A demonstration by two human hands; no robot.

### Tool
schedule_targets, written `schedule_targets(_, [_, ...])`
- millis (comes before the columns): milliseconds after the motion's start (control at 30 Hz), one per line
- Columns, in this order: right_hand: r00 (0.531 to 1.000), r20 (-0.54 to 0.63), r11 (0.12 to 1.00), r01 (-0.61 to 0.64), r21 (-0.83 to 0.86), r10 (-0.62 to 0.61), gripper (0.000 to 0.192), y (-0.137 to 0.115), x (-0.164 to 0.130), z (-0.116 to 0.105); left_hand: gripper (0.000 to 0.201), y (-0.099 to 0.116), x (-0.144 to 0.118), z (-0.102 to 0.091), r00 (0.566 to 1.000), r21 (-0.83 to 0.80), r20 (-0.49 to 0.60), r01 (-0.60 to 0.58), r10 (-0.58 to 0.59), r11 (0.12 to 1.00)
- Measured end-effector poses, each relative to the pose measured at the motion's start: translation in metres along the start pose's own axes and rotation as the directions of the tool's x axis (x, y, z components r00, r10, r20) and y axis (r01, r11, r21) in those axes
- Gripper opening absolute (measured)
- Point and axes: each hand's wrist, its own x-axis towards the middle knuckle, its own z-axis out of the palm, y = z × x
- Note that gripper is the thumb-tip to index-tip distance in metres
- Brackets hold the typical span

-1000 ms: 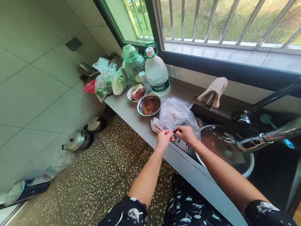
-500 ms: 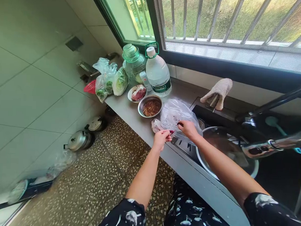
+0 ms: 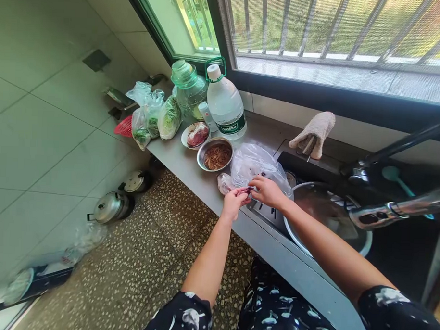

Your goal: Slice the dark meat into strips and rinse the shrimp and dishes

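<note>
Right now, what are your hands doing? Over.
Left hand and right hand together pinch a small purple piece. Clear plastic bag right behind. Big metal basin beside it in the sink.

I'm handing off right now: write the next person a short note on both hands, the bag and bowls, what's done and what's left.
Left hand: pinching a small reddish piece at the counter edge.
Right hand: fingers on the same piece, beside the clear plastic bag.
Steel bowl of brown strips and plate of meat sit behind; large basin in the sink.
Done: strips in the bowl.
Left: the piece in hand; the bag's contents are unclear.
</note>
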Motion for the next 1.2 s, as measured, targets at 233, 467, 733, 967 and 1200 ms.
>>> schedule_targets(233, [0.990, 0.121, 0.995, 0.080, -0.064, -0.072, 0.018, 0.003, -0.003, -0.003, 0.031, -0.005, -0.003, 0.001, 0.957, 0.458, 0.036, -0.271, 0.287, 0.847])
schedule_targets(467, [0.995, 0.078, 0.993, 0.075, -0.090, -0.068, 0.017, 0.005, -0.008, 0.002, 0.024, 0.000, -0.008, 0.001, 0.935, 0.586, 0.088, -0.328, 0.344, 0.741])
schedule_targets(733, [0.976, -0.030, 0.947, -0.201, 0.250, 0.215, 0.013, 0.009, -0.009, 0.008, 0.025, 0.005, -0.003, -0.003, 0.967, 0.407, -0.066, -0.201, 0.248, 0.891])
schedule_targets(967, [0.960, -0.069, 0.963, -0.268, 0.028, 0.270, 0.031, 0.015, 0.017, 0.003, 0.032, 0.011, -0.009, -0.008, 0.998, -0.034, -0.060, 0.005, -0.007, 0.999])
schedule_targets(1200, [0.927, 0.114, 0.893, -0.304, -0.333, 0.358, 0.036, 0.034, 0.014, 0.025, 0.029, 0.007, -0.016, -0.007, 0.999, -0.080, -0.035, 0.000, -0.003, 0.997])
